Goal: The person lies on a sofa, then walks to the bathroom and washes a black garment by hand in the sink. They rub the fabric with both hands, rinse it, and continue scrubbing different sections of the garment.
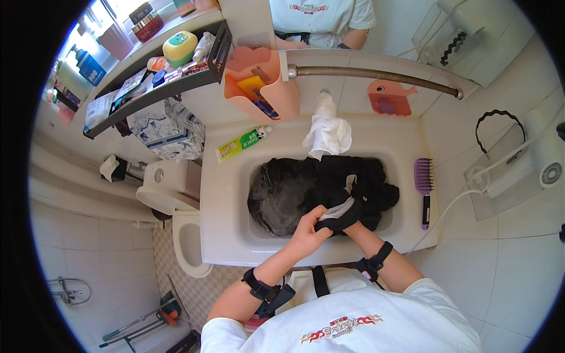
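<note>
A black garment (332, 182) lies soaking in the white washbasin (226, 206), partly under cloudy water (282, 197). My left hand (311, 234) pinches its dark edge at the near side of the basin, where a strip of pale lining (337, 210) shows. Under the same fold goes my right hand (351, 228); cloth covers its fingers, so I cannot see their grip. A white cloth (328, 132) is draped over the tap behind the basin.
A toothpaste tube (243, 144) lies on the left rim, a purple hairbrush (424, 182) on the right. Behind stand a pink holder (282, 88) and a pink whale-shaped dish (389, 100). A hair dryer (524, 159) with a cord hangs right; a toilet (191, 244) stands left.
</note>
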Action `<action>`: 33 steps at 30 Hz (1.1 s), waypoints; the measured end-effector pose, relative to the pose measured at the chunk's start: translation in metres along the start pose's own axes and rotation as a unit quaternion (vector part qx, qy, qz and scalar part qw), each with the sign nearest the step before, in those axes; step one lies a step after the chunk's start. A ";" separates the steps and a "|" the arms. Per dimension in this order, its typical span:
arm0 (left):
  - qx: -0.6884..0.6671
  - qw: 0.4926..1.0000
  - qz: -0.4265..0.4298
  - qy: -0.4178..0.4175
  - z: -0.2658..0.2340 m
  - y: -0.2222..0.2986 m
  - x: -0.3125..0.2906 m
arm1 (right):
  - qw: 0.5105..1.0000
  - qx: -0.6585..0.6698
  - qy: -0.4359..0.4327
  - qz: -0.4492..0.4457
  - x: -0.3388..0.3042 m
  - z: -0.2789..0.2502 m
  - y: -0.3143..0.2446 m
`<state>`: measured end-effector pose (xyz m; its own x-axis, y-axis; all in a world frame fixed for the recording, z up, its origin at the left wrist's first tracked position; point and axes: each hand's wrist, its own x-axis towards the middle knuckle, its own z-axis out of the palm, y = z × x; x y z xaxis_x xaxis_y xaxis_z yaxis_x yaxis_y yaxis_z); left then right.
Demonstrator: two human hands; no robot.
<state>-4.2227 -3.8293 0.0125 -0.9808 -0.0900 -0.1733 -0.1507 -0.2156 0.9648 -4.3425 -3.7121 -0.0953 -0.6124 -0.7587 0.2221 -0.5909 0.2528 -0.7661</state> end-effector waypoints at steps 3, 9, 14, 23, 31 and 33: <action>-0.027 1.000 -0.012 -0.004 0.006 -0.002 -0.002 | 0.997 -0.063 -0.007 0.037 -0.010 -0.003 0.003; -0.035 0.999 -0.008 0.025 0.019 -0.012 0.009 | 0.797 0.489 0.073 0.348 -0.048 0.016 0.017; -0.057 0.995 -0.047 0.061 0.027 -0.002 0.011 | 0.733 0.587 0.090 0.333 -0.039 0.005 -0.017; 0.031 0.998 0.004 -0.054 0.045 0.004 0.009 | 0.969 0.228 -0.051 0.077 -0.021 -0.023 -0.008; 0.019 0.997 0.002 -0.075 0.046 0.021 0.008 | 0.997 0.067 -0.033 0.008 0.021 -0.068 -0.045; 0.028 0.996 0.027 -0.077 0.046 0.017 0.007 | 0.998 0.054 -0.037 -0.010 0.026 -0.075 -0.058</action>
<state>-4.2380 -3.7894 0.0368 -0.9944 0.0515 -0.0924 -0.0995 -0.1595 0.9822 -4.3639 -3.7019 -0.0003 -0.5581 -0.8063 0.1963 -0.5399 0.1731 -0.8238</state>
